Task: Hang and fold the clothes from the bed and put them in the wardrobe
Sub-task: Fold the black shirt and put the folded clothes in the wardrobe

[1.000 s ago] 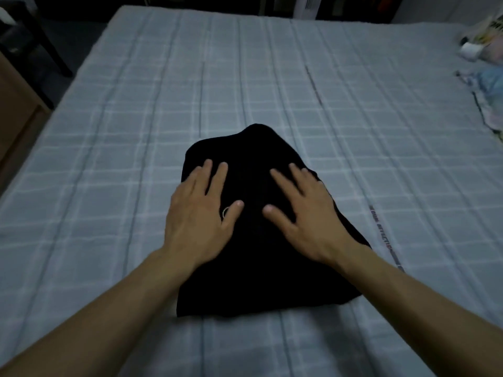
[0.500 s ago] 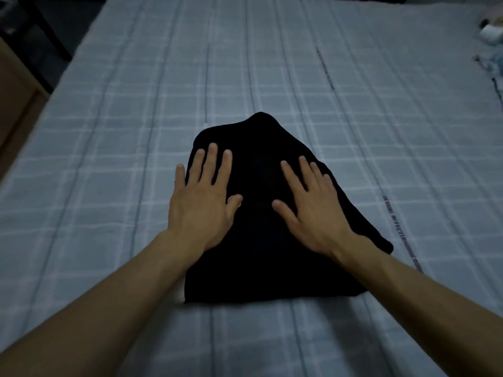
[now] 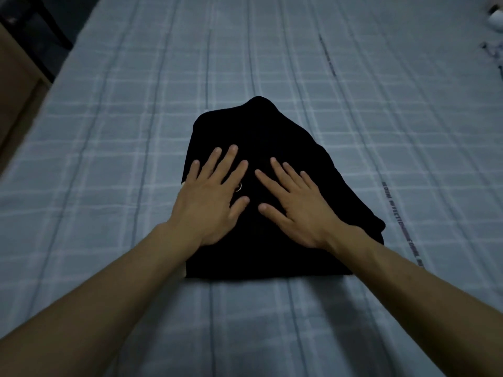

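Left hand (image 3: 209,197) flat, fingers spread, pressing the folded black fabric garment (image 3: 261,248); right hand (image 3: 296,202) likewise, nothing gripped. Garment lies mid-bed on the pale blue checked bedsheet (image 3: 109,131). 1 fold looks done; wardrobe step remains. Long axis runs away from the person, narrow end far.
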